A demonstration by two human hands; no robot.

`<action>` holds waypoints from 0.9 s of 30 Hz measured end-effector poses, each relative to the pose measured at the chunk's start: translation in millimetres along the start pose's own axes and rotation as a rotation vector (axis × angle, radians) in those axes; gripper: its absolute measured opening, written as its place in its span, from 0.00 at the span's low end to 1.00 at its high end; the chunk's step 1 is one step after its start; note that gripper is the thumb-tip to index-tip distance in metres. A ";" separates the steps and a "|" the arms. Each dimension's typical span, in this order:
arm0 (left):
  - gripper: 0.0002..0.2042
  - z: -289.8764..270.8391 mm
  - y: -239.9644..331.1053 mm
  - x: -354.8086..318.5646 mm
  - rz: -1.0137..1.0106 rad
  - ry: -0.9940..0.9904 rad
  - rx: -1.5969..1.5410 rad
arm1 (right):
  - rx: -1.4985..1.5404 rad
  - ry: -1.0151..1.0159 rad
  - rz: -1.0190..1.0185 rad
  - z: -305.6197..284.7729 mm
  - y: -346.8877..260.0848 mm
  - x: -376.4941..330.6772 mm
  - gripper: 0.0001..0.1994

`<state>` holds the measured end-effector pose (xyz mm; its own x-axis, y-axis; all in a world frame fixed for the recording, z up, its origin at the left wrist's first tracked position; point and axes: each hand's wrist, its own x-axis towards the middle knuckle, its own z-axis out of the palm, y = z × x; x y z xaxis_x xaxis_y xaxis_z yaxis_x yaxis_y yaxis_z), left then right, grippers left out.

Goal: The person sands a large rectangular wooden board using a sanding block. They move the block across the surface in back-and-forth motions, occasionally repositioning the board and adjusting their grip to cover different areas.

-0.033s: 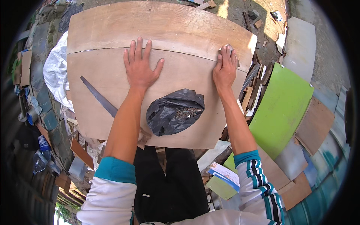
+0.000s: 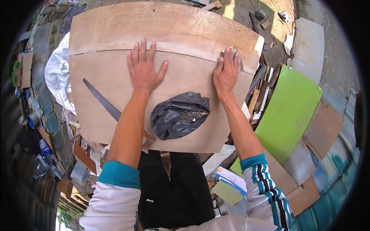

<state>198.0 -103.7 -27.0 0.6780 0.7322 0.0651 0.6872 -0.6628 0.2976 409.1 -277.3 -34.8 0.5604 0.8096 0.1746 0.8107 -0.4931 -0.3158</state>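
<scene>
My left hand [image 2: 145, 71] lies flat on a wide brown wooden board [image 2: 185, 81], fingers spread, their tips beyond a dark seam that crosses it. At the board's right side, my right hand [image 2: 226, 75] presses a small greyish piece [image 2: 232, 50] against the surface near that seam. Most of this piece is hidden under the fingers, and its kind is unclear. Between my forearms rests a black plastic bag [image 2: 165, 115], its mouth showing a heap of nails [image 2: 190, 116]. A handsaw [image 2: 101, 99] lies at the left, partly covered by my left forearm.
Right of the board are stacked wood strips [image 2: 254, 101], a green panel [image 2: 289, 111] and a brown sheet [image 2: 323, 129]. A white sack [image 2: 58, 75] bulges at the left edge. Wood offcuts [image 2: 266, 24] litter the ground beyond the board.
My right hand has slid slightly left along the board with the greyish piece beneath its fingers. My left hand stays in place.
</scene>
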 end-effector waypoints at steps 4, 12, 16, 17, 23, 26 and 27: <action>0.36 5.3 -4.1 5.1 0.015 0.027 0.000 | 0.028 0.030 -0.049 -1.2 25.2 25.1 0.19; 0.36 3.1 -8.3 3.4 0.008 0.034 0.001 | 0.166 -0.060 -0.223 5.2 -8.9 20.4 0.18; 0.36 6.9 2.2 9.6 0.033 0.052 -0.053 | -0.072 0.201 0.216 10.9 27.4 34.7 0.18; 0.36 8.3 1.2 10.1 0.035 0.049 -0.043 | -0.090 0.244 0.301 21.0 13.8 32.4 0.18; 0.36 4.7 -12.6 5.2 0.024 0.057 -0.033 | 0.181 -0.173 -0.316 -4.3 8.3 43.1 0.19; 0.36 5.5 -1.1 9.2 0.024 0.051 -0.068 | 0.004 0.151 0.160 0.7 66.8 60.3 0.19; 0.36 5.1 -0.7 8.9 0.019 0.043 -0.061 | 0.023 0.152 0.190 11.5 46.7 58.0 0.19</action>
<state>204.9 -97.5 -31.5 0.6777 0.7268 0.1117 0.6565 -0.6664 0.3533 477.5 -249.7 -50.1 0.7227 0.6454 0.2475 0.6854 -0.6227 -0.3774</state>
